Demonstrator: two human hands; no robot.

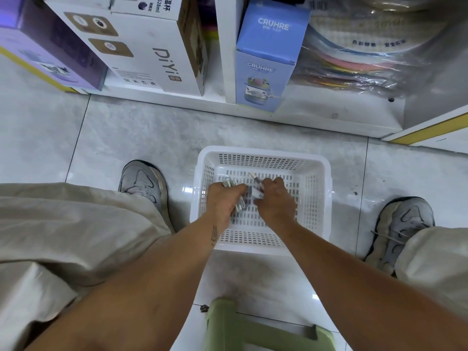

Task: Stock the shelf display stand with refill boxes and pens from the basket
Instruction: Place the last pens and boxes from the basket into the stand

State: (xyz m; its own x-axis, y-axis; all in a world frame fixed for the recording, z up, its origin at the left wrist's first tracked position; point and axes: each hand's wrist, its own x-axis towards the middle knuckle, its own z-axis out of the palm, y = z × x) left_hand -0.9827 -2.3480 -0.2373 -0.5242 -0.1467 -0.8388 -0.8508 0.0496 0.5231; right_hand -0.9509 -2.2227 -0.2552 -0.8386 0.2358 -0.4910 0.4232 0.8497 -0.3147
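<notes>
On the grey tiled floor (141,138), between 2 grey sneakers, sits a white perforated plastic basket (321,178). Both hands are down inside it. The left hand (222,202) grips a small bundle of pale pens (229,183), their ends sticking out past the knuckles. The right hand (274,200) pinches a small white refill box (256,193) with dark print too small to read, and a thin pen (253,176) pokes out just above it. The 2 hands lie close together, nearly touching. Along the top runs a white bottom shelf (316,115). On it stands a white carton (152,46) printed "DiYi" with "528ml" near its top, a purple box (50,46) to its left, and a light blue box (266,67) marked "CRUHRE" twice with a cartoon cup picture. Beside that lies a clear plastic pack (367,59) of coloured sheets with Chinese writing. A green plastic stool (253,328) shows at the bottom edge.
</notes>
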